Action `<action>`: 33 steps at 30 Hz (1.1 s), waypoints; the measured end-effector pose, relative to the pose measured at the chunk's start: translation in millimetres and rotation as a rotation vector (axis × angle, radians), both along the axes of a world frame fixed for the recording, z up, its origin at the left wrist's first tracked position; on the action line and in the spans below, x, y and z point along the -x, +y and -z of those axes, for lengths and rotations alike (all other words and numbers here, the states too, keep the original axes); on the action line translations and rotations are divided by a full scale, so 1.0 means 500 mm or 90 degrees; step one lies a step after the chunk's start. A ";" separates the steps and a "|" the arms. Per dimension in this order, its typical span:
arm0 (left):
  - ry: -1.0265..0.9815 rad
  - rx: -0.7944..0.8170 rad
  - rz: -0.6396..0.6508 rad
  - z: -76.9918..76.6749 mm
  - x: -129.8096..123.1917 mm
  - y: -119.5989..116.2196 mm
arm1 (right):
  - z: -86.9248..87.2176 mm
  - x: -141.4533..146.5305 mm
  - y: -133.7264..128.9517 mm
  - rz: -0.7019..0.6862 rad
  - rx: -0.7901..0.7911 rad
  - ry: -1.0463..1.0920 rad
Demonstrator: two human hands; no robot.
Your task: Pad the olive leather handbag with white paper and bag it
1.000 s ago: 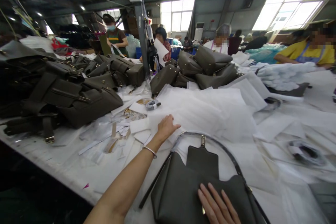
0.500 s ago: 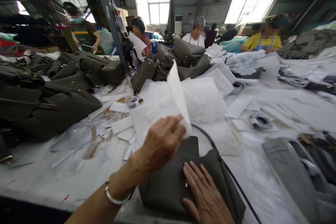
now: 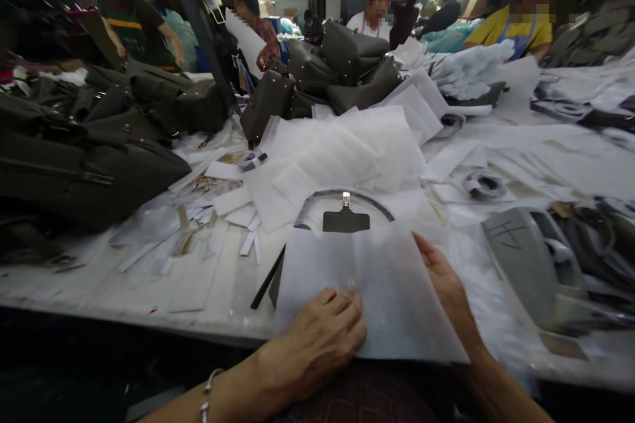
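Note:
A white sheet (image 3: 387, 297) lies over the front of a dark olive bag, whose flap tab (image 3: 346, 221) with a metal clasp and curved handle (image 3: 380, 200) show above the sheet's top edge. My left hand (image 3: 325, 324) rests on the lower middle of the sheet, its fingers bent and pressed together; whether it pinches the paper is hidden. Along the sheet's right edge is my right hand (image 3: 444, 284), fingers stretched upward, partly behind the paper. A dark strap end (image 3: 268, 277) sticks out at the left.
White sheets (image 3: 332, 152) spread behind the bag. Dark bags pile up at left (image 3: 89, 158) and back centre (image 3: 347, 59). Paper scraps (image 3: 198, 221) lie left, a grey panel (image 3: 530, 264) right. Several people stand or sit beyond the table.
The white sheet, raised in my left hand before, now lies over the bag's front. My left hand has come down onto it; my right hand has moved from the bag to the sheet's right edge. The view tilts lower.

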State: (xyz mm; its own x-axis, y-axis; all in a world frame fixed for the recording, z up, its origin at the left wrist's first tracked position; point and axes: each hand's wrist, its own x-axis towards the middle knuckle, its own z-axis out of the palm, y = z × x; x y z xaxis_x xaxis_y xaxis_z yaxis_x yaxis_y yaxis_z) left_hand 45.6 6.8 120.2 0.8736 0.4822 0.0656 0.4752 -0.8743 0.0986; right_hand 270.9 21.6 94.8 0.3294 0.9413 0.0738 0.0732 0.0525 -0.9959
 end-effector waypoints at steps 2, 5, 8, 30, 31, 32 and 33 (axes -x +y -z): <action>0.002 0.041 -0.022 -0.005 -0.002 -0.002 | -0.049 -0.017 0.000 0.077 -0.003 0.029; -0.004 0.095 -0.041 -0.015 -0.004 0.000 | -0.138 -0.022 -0.021 0.103 -0.103 -0.152; -0.023 0.120 -0.036 -0.022 0.000 0.003 | -0.191 0.000 -0.039 -0.131 -0.242 -0.412; -0.016 0.113 -0.241 -0.023 -0.027 0.189 | 0.034 0.031 0.008 -0.291 -0.187 -0.524; 0.000 0.129 -0.251 -0.012 -0.028 0.202 | 0.038 0.030 0.005 -0.280 -0.202 -0.512; 0.015 0.140 -0.262 -0.003 -0.028 0.214 | 0.040 0.029 0.002 -0.271 -0.221 -0.500; 0.026 0.143 -0.273 0.006 -0.027 0.225 | 0.042 0.029 -0.001 -0.268 -0.241 -0.489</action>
State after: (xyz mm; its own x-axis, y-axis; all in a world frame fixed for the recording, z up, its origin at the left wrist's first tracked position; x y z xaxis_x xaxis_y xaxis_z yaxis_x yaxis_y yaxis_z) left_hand 59.1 119.4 117.4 0.5923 0.7979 -0.1122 0.7958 -0.5576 0.2363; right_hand 256.6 21.3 74.0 -0.2972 0.8405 0.4530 0.6019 0.5333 -0.5945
